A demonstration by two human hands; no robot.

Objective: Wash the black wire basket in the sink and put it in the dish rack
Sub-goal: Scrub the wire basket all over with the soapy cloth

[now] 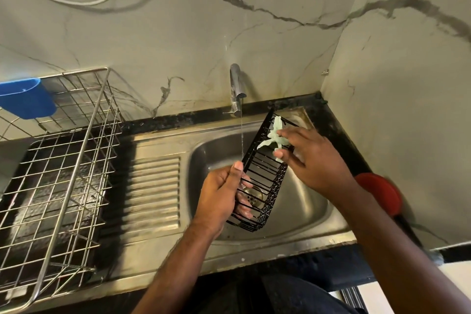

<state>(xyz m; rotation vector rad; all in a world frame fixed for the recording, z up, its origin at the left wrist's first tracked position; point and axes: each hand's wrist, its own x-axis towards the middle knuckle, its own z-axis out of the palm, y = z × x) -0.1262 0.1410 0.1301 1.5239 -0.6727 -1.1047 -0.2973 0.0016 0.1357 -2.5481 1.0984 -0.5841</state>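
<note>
Two hands hold the black rectangular wire basket [265, 173] over the stainless steel sink [300, 201]: our left hand [219, 194] grips its near end, our right hand [309, 158] pinches a pale green scrub cloth [274, 135] against its far end. Its long axis runs away from us, tilted rightward; the silver wire dish rack [58, 173] lies left, nearer our left hand.

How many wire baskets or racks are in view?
2. The black basket is held over the sink by both hands; the steel dish rack sits on the counter at left. None seems hidden.
</note>
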